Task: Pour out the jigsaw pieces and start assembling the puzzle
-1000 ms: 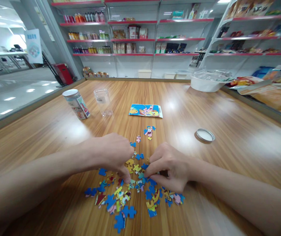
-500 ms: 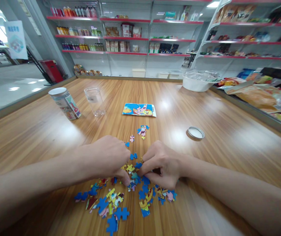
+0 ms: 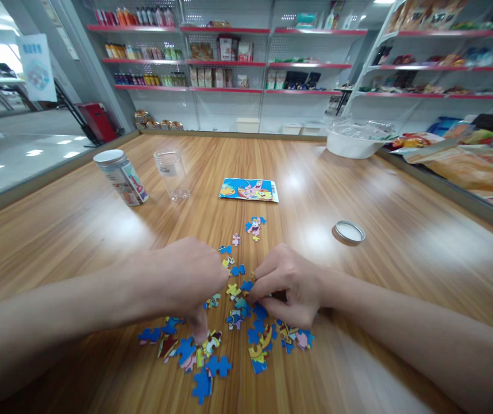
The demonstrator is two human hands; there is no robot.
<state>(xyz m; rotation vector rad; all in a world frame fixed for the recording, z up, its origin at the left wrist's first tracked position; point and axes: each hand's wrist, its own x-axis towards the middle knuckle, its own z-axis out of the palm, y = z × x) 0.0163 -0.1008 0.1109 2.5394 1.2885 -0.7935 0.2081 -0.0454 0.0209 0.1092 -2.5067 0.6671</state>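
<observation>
Loose jigsaw puzzle pieces in blue, yellow and pink lie scattered on the wooden table beneath my hands. My left hand is over the left part of the pile, back upward. Its thumb points down, away from the other fingers, and touches yellow and white pieces; the remaining fingertips are hidden. My right hand is closed, its fingertips drawn together beside a teal piece. Whatever lies between them is out of sight. Farther out, a small joined cluster of pieces shows a pink cartoon figure.
A cartoon picture card lies beyond the pieces. To the left stand a lidded jar and a clear open jar. A silver lid rests at right. Behind are a white bowl and stocked shelves.
My left thumb has moved left and down, away from the middle pieces and the right fingertips. More middle pieces are uncovered. My right hand keeps its closed pose. The whole view has shifted slightly.
</observation>
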